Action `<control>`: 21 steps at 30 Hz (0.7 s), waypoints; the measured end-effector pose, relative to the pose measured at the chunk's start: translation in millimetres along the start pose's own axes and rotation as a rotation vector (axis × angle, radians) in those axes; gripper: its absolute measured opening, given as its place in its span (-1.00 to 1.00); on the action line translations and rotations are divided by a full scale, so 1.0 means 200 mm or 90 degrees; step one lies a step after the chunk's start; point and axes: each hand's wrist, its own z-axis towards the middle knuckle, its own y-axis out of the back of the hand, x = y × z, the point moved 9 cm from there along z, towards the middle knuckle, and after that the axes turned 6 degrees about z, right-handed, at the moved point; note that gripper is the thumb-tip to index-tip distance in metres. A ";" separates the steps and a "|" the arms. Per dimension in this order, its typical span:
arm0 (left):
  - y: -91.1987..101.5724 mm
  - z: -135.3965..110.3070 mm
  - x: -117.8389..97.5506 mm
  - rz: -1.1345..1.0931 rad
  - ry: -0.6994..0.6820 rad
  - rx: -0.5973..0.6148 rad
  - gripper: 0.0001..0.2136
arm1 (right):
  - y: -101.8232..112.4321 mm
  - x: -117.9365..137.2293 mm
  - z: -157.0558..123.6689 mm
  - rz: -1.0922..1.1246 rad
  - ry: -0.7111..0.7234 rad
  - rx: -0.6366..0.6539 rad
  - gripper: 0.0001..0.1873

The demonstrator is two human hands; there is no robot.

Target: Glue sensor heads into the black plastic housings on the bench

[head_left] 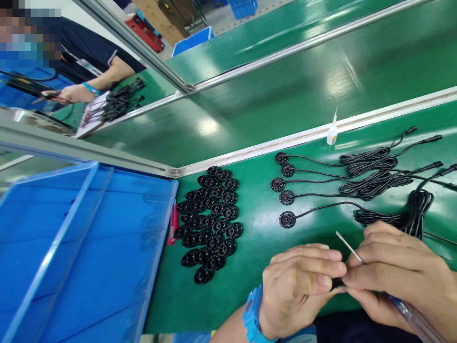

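Far left I've got a big blue plastic bin (121, 267) with smooth, shiny walls. Right beside it, a slim red object (173, 224) sits between the bin and a bumpy heap of round black plastic parts (210, 243), all on my glossy green bench top (257, 267). Next comes a column of five flat black discs with notched-looking rims (287, 219), each with a thin cable running off to the right. My left hand (300, 281) is pinching, thumb against fingers, on a small black piece (337, 284) that's mostly hidden between my two hands, so I can't tell which way it points. Behind that stands a white squeeze bottle with a tapered nozzle (332, 136). The clear-handled screwdriver with a bare metal shaft (350, 247) is gripped in my right hand (403, 276), fingertips meeting at the black piece too. Its long axis runs diagonally, tip up and left, handle down and right. Beyond are rubbery-looking black cable coils (374, 164).
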 end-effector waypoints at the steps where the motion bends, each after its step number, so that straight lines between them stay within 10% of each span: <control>1: 0.00 0.00 0.00 -0.005 0.001 0.000 -0.67 | 0.00 0.00 0.00 -0.001 0.001 -0.007 -0.85; 7: 0.03 0.03 0.03 -0.015 0.019 -0.015 -0.65 | 0.06 -0.01 0.02 -0.019 0.036 -0.040 -0.87; 13: 0.05 0.03 0.07 -0.017 0.044 -0.026 -0.65 | 0.53 -0.08 -0.03 -0.214 -0.069 -0.117 -0.85; 17: 0.06 0.02 0.10 -0.009 0.074 -0.045 -0.65 | 0.53 -0.28 -0.22 -0.348 -0.113 0.091 -0.72; 21: 0.06 0.01 0.12 -0.016 0.102 -0.053 -0.66 | 0.52 -0.53 -0.43 -0.423 -0.187 0.109 -0.63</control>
